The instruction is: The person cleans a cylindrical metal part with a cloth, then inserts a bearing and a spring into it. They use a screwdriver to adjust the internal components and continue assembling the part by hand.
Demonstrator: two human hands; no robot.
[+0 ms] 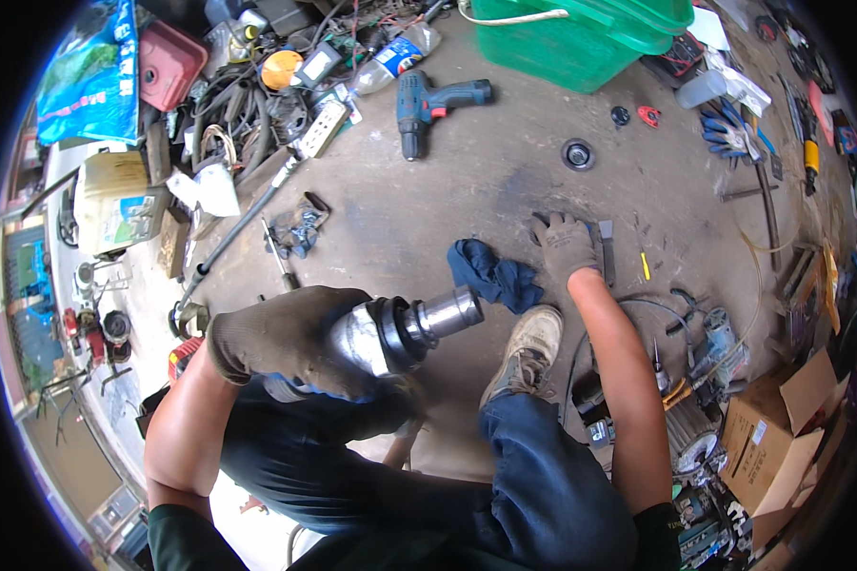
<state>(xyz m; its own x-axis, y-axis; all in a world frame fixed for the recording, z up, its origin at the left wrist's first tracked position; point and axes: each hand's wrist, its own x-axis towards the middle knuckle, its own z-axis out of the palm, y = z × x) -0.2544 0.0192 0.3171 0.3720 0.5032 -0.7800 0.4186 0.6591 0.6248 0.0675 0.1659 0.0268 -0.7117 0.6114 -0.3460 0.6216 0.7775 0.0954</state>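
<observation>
My left hand (290, 338), in a brown work glove, is wrapped round a silver metal tool housing (360, 341). A black collar (397, 333) and a bare steel shaft (452, 312) stick out of it to the right. My right hand (567, 246), gloved too, is down at the floor with its fingers bent; something dark shows at the fingertips, too hidden to name. Close beside that hand lies a flat metal bar (607, 252). A dark blue cloth (495, 274) lies between my hands, near my shoe (527, 350).
A cordless drill (424, 109) and a green tub (576, 43) stand ahead. A round black part (577, 154) and a yellow screwdriver (645, 265) lie on the floor. Clutter with a power strip (324, 128) fills the left; an opened cardboard box (776, 447) is at lower right.
</observation>
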